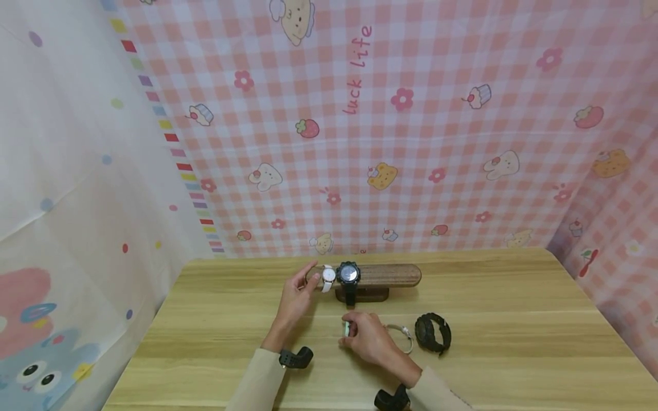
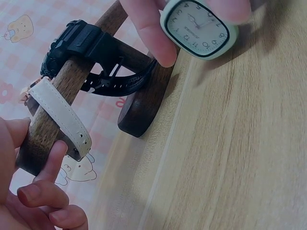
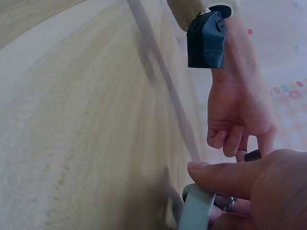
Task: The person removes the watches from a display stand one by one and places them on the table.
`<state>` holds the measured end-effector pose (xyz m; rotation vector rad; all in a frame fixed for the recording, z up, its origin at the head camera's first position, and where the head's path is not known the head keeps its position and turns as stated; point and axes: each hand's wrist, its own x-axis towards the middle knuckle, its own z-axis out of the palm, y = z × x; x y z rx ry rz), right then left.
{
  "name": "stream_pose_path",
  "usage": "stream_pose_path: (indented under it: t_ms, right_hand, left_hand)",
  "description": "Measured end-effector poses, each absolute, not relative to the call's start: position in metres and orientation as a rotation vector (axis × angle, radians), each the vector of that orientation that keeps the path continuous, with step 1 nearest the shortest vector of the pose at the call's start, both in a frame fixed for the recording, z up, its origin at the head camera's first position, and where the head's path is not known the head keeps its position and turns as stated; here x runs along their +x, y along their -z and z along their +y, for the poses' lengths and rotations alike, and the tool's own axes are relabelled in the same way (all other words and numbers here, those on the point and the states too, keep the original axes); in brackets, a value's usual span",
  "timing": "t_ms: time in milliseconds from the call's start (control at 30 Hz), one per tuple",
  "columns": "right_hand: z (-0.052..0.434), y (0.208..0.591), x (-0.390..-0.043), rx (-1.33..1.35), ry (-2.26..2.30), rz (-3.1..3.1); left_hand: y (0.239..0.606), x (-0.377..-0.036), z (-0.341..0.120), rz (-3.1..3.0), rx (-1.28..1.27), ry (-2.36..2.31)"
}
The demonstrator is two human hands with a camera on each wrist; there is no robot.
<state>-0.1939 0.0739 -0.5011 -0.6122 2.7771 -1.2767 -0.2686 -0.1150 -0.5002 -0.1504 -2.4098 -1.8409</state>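
Nearest to us, two cream sleeves come in over the wooden table, each wrist wearing a small dark camera unit. The right hand is curled round a pale green square-faced watch, thumb and fingers pinching the case just above the tabletop; a metal band trails out behind it toward the right. From the left wrist view the dial faces out plainly, black numerals on cream, fingertips clamped on its edge.

Over to the left hand: it's up at the wooden watch stand, at the bar's left end, right by the white-strapped watch wrapped round the bar. The forefinger reaches toward the cream strap and looks to be touching it, the other fingers loosely curled with nothing in them. So that hand isn't gripping, just steadying or feeling the strap.

Next to the white one sits a chunky black watch on the same bar. A second black watch lies loose on the table, just right of the metal band.

Where could this slip? The green watch is held only by its case edges, so a loose pinch could drop it face down on the wood. The stand rests on one small oval foot; a push on the far end of the bar could tip it, watches and all. And that trailing band could snag the loose black watch.
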Motion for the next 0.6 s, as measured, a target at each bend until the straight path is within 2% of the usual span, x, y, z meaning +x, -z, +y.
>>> stream_pose_path:
  t_ms: [600]
  right_hand:
    - [0.0762, 0.5012, -0.1926, -0.639, 1.261, 2.783]
  left_hand:
    - [0.5007, -0.2697, -0.1142, -2.399, -0.155, 1.850]
